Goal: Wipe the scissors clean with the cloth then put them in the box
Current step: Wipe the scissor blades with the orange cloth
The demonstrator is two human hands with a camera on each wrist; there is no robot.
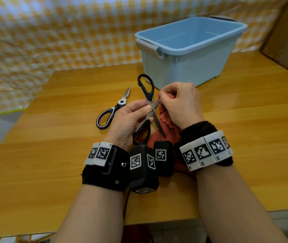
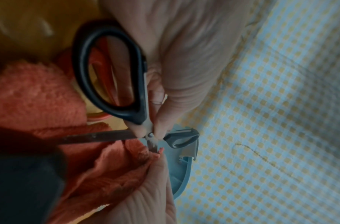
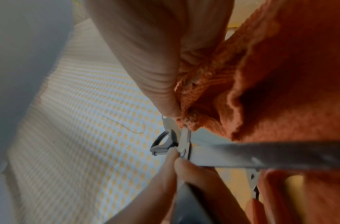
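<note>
Leftmost, we see a second pair of scissors (image 1: 112, 110) with black-and-white handles lying flat on the wooden table (image 1: 244, 106), just beside the left hand (image 1: 127, 121). That hand pinches the black-handled scissors (image 1: 147, 95) at the pivot between thumb and fingertips, blades spread wide, one smooth oval loop pointing away from us. Just right of that grip, our right hand (image 1: 180, 104) pinches the fuzzy orange-red cloth (image 2: 31, 94) around one steel blade; the rest of the cloth bunches beneath both hands. Beyond the right hand stands the pale blue plastic box (image 1: 183, 67), lidless, with rounded corners.
</note>
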